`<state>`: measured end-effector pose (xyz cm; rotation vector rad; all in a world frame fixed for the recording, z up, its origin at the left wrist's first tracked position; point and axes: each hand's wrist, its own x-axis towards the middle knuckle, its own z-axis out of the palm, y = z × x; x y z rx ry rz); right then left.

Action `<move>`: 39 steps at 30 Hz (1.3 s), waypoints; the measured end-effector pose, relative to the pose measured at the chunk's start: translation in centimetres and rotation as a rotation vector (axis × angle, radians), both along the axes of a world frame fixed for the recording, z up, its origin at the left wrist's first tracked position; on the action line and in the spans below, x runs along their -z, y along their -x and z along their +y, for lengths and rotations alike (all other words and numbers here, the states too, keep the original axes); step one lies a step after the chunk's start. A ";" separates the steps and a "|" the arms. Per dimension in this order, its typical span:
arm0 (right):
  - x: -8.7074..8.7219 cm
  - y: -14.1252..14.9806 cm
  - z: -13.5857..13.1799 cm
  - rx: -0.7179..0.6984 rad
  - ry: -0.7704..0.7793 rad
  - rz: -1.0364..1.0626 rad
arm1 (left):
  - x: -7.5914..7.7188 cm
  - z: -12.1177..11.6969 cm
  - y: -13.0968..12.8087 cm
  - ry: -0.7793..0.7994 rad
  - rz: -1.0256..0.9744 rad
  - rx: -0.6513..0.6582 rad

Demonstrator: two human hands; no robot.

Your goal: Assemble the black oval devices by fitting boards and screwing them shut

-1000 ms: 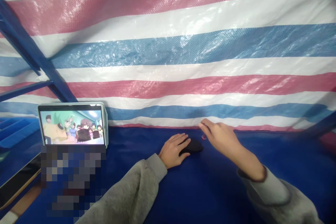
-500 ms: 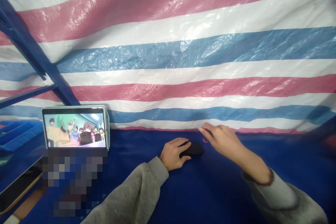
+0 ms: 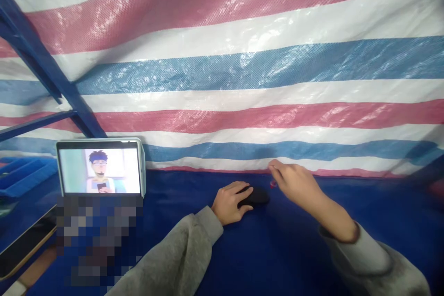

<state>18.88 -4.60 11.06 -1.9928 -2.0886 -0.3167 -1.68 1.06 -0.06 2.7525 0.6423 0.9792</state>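
My left hand is spread over one end of the black mouse, which lies on the blue table. My right hand has its fingertips pinched together, but I can't tell what is between them. A little red thing is just under those fingertips, near the mouse's other end. Off to my left, a tablet stands up, showing a cartoon.

Blue tabletop; tablet; rounded black object
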 end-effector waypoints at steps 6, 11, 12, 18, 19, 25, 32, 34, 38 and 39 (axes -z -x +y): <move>-0.2 0.6 -0.3 0.019 0.029 0.004 | -0.2 -0.1 0.0 0.003 0.009 -0.005; -1.1 1.3 -1.0 -0.021 0.058 -0.008 | -0.3 -0.1 0.0 0.007 -0.001 0.004; -1.2 1.2 -1.0 -0.030 0.060 -0.009 | -0.3 -0.1 0.1 0.008 -0.002 0.005; -0.7 0.7 -0.6 -0.068 0.059 -0.008 | -0.2 -0.1 0.0 0.002 0.007 0.004; -0.7 0.7 -0.6 -0.054 0.056 -0.015 | -0.2 -0.1 0.0 0.001 0.007 0.003; -0.8 0.7 -0.8 -0.060 0.077 0.018 | -0.1 -0.1 0.0 0.012 0.008 0.001; -0.5 0.8 -0.7 -0.048 0.065 0.046 | -0.2 -0.1 -0.1 0.005 0.008 0.004; -0.5 0.8 -0.7 -0.035 0.082 0.043 | -0.3 -0.1 -0.1 0.003 0.010 0.008; -0.7 0.7 -0.5 0.076 0.107 -0.069 | -0.3 -0.1 -0.1 -0.002 0.018 0.004; -0.7 0.6 -0.5 0.107 0.107 -0.098 | -0.2 -0.1 -0.1 -0.003 0.020 0.003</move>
